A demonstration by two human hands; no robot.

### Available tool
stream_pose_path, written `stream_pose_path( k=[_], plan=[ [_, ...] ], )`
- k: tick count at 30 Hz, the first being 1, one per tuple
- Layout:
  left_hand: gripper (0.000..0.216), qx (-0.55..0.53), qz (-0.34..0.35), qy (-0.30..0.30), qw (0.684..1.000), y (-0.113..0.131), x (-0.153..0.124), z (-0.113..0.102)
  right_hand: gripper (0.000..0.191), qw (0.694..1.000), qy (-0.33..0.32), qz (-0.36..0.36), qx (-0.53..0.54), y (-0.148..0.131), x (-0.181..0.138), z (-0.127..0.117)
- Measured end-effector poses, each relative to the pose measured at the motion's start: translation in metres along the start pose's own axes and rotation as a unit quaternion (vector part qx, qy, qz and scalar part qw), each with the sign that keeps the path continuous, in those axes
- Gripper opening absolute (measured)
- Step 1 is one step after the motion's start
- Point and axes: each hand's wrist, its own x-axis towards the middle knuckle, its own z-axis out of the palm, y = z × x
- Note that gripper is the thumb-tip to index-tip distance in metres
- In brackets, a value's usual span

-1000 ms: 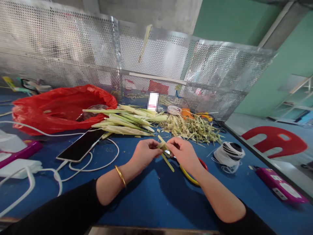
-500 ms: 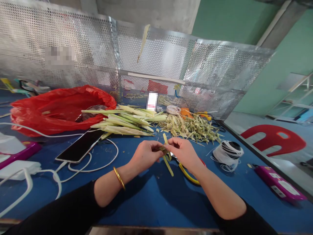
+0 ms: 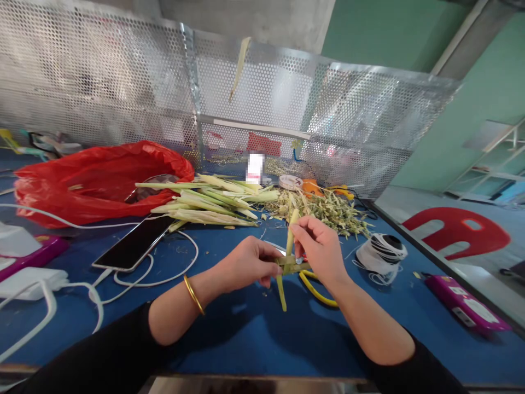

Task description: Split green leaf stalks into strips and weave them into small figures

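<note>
Between my hands are crossed strips of pale green leaf (image 3: 291, 267), one upright and another running sideways. My left hand (image 3: 256, 262) pinches them at the crossing, thumb against fingers. Higher up, my right hand (image 3: 318, 241) grips the upper end of the upright leaf strip (image 3: 291, 232) between thumb and fingertips. The lower tail of that strip hangs free under the crossing. Behind and below the right hand lie scissors with yellow-lined handles (image 3: 315, 293), partly hidden by it. A gold bangle (image 3: 193, 294) circles my left wrist.
Long pale leaves (image 3: 213, 205) lie across the table beside a heap of dry trimmings (image 3: 328, 210). A red plastic bag (image 3: 82, 186) and a phone (image 3: 135, 243) with white cables are at left. At right are a white thread spool (image 3: 381, 254) and a purple box (image 3: 465, 303).
My right hand has moved up and slightly right, drawing the upright strip taller. The crossing of the strips now shows more openly, while my left hand still pinches it.
</note>
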Motion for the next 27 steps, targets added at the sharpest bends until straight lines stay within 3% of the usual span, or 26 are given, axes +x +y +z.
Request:
stream_pose_path(
  k=[7,14,20,24,27],
  plan=[
    [0.016,-0.068,-0.031,-0.012,0.997,0.008,-0.003,-0.004,0.022,0.996,0.072,0.027,0.056,0.004,0.002,0.006],
    [0.026,-0.069,-0.069,0.021,0.995,0.004,-0.001,0.005,0.021,0.999,0.021,0.019,0.044,0.006,0.0,0.012],
    [0.014,-0.046,-0.076,0.001,0.996,-0.001,-0.002,0.011,0.021,1.0,0.002,-0.019,0.012,0.013,-0.003,0.015],
    [0.018,-0.053,-0.081,0.062,0.993,0.003,-0.002,0.007,0.022,0.99,-0.047,-0.04,-0.129,0.017,0.006,0.006],
    [0.023,-0.085,-0.084,0.099,0.988,0.002,0.0,0.001,0.026,0.947,-0.105,-0.115,-0.282,0.02,0.012,0.0]
  ],
)
